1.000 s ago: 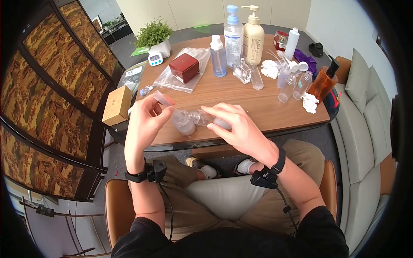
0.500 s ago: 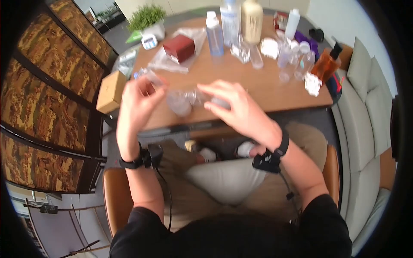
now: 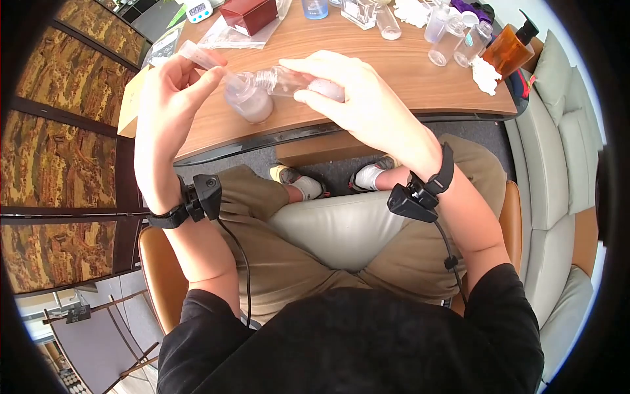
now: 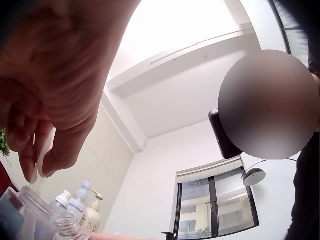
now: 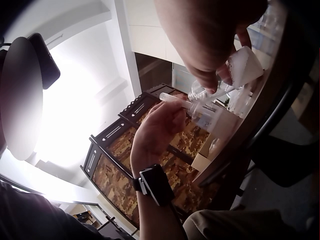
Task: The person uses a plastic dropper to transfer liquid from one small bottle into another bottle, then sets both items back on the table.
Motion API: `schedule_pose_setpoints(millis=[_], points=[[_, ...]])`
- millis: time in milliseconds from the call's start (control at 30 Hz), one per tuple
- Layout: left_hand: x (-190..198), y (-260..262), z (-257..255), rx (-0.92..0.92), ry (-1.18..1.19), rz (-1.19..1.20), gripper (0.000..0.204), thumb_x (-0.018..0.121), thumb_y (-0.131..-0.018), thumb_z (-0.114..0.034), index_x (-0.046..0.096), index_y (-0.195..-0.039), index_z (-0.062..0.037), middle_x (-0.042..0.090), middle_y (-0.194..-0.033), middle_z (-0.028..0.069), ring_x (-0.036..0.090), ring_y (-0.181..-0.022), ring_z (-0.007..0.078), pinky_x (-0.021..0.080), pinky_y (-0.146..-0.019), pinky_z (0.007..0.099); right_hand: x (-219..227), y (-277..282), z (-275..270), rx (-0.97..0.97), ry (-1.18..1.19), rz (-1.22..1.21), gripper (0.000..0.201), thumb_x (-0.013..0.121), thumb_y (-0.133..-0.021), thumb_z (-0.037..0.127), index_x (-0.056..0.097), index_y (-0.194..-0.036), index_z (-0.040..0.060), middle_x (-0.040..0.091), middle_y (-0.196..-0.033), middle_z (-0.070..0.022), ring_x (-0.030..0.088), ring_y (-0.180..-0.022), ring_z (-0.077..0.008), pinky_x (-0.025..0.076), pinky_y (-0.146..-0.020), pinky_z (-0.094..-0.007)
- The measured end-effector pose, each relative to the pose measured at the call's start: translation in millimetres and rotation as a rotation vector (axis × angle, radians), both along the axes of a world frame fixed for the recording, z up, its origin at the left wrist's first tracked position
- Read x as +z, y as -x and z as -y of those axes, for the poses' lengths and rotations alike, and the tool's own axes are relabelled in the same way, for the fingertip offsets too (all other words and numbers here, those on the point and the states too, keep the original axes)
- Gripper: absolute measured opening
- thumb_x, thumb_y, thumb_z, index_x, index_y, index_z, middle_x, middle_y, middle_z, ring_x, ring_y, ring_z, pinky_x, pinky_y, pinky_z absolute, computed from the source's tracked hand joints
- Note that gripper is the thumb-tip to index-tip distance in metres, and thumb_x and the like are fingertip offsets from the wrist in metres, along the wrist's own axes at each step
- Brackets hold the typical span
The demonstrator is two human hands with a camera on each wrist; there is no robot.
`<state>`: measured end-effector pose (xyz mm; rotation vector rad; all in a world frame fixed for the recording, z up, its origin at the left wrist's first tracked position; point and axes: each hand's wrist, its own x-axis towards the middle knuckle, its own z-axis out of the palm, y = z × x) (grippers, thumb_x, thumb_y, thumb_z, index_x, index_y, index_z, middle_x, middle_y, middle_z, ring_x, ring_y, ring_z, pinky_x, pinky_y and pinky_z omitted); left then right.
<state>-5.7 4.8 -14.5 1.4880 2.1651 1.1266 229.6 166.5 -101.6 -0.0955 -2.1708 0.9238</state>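
Note:
My left hand [image 3: 172, 98] pinches a translucent plastic stick [image 3: 202, 55] between thumb and fingers. In the right wrist view the stick [image 5: 172, 99] slants down toward the mouth of a wide clear bottle [image 3: 248, 100]. Cloudy whitish contents show in the lower part of that bottle, which stands near the table's front edge. With thumb and fingers my right hand [image 3: 354, 92] grips a smaller clear bottle [image 3: 282, 80], tipped on its side. Its threaded neck lies right at the wide bottle's mouth, and whitish contents [image 5: 245, 67] sit toward its base.
Farther back on the wooden table [image 3: 315, 49] lie a dark red box [image 3: 248, 14] on a plastic bag and a white timer [image 3: 197, 10]. At the right are several clear bottles [image 3: 447, 43], crumpled tissue [image 3: 485, 76] and an amber pump bottle [image 3: 508, 51]. A cardboard box [image 3: 131, 98] sits left.
The head view has tilted downward, so the table and hands appear higher in it. Both hands keep their holds, with the tipped bottle still at the wide bottle's mouth.

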Motion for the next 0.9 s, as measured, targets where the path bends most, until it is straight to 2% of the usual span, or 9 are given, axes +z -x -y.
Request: schedule_pose_setpoints(millis=[233,300,333,667,700,733,800,833,900], points=[[-2,-1,0,0.035,0.003,-0.01,0.024,0.078,-0.104,-0.016,0.078,-0.121,0.0004,0.076,-0.101,-0.0026,0.06,-0.087,0.0033,0.044,-0.078,0.0224,2,0,0,-0.014,-0.01,0.009,0.042,0.076,-0.098,0.011,0.074,-0.14,0.0062,0.072,-0.102,-0.0183,0.071,-0.083,-0.0312,0.058,-0.078,-0.0424],[-10,0,-2,-0.024,-0.135,0.021,0.022,0.079,-0.099,-0.02,0.081,-0.112,-0.0023,0.049,-0.071,-0.0096,0.037,-0.066,0.0019,0.029,-0.06,0.0254,1,0,-1,-0.009,-0.019,0.01,0.042,0.076,-0.098,0.011,0.074,-0.139,0.0052,0.072,-0.102,-0.0185,0.071,-0.084,-0.0331,0.058,-0.079,-0.0433],[-10,0,-2,0.004,-0.122,0.014,0.023,0.079,-0.098,-0.022,0.081,-0.111,-0.0036,0.048,-0.069,-0.0094,0.038,-0.065,0.0023,0.03,-0.06,0.0256,1,1,-1,-0.013,-0.019,0.016,0.041,0.075,-0.098,0.011,0.074,-0.139,0.0042,0.072,-0.102,-0.0187,0.071,-0.085,-0.035,0.058,-0.08,-0.0442],[-12,0,0,0.029,-0.118,0.005,0.03,0.081,-0.095,-0.028,0.083,-0.11,-0.0025,0.047,-0.067,-0.0054,0.043,-0.065,0.0057,0.035,-0.061,0.0286,16,-3,6,-0.029,-0.01,0.111,0.042,0.075,-0.1,0.012,0.072,-0.14,0.0018,0.074,-0.109,-0.0172,0.069,-0.096,-0.0384,0.055,-0.092,-0.0473],[-8,-3,1,0.045,-0.082,0.0,0.029,0.081,-0.095,-0.028,0.083,-0.109,-0.0023,0.055,-0.068,-0.0034,0.046,-0.065,0.0063,0.038,-0.062,0.0287,15,-3,6,-0.038,-0.02,0.109,0.042,0.075,-0.1,0.013,0.071,-0.141,0.0026,0.074,-0.114,-0.0159,0.069,-0.101,-0.0374,0.054,-0.097,-0.0473],[-5,-5,1,0.05,-0.095,-0.006,0.029,0.081,-0.095,-0.028,0.083,-0.109,-0.0023,0.055,-0.068,-0.0034,0.046,-0.065,0.0063,0.038,-0.062,0.0287,16,-4,6,-0.034,-0.032,0.102,0.042,0.075,-0.1,0.013,0.071,-0.141,0.0026,0.074,-0.114,-0.0159,0.069,-0.101,-0.0374,0.054,-0.097,-0.0473],[-1,-9,2,-0.016,-0.061,0.034,0.029,0.084,-0.099,-0.024,0.081,-0.116,-0.001,0.064,-0.083,-0.0086,0.048,-0.074,0.001,0.036,-0.065,0.0225,18,-6,8,-0.059,-0.042,0.136,0.042,0.074,-0.102,0.015,0.071,-0.143,0.0042,0.074,-0.12,-0.0143,0.068,-0.107,-0.0363,0.051,-0.104,-0.0473],[-2,-10,1,-0.021,-0.087,0.047,0.028,0.084,-0.099,-0.024,0.081,-0.114,-0.0008,0.062,-0.081,-0.0088,0.047,-0.073,0.0013,0.036,-0.064,0.0233,18,-7,7,-0.053,-0.016,0.178,0.043,0.072,-0.103,0.018,0.071,-0.144,0.0053,0.073,-0.125,-0.0135,0.067,-0.113,-0.0357,0.048,-0.108,-0.0467],[-1,-10,1,-0.017,-0.094,0.032,0.027,0.084,-0.098,-0.024,0.082,-0.113,-0.0009,0.062,-0.08,-0.0086,0.046,-0.072,0.0014,0.035,-0.063,0.0237,19,-8,7,-0.058,-0.026,0.183,0.043,0.072,-0.103,0.019,0.071,-0.144,0.0053,0.073,-0.127,-0.0136,0.067,-0.114,-0.0359,0.048,-0.108,-0.0465]])
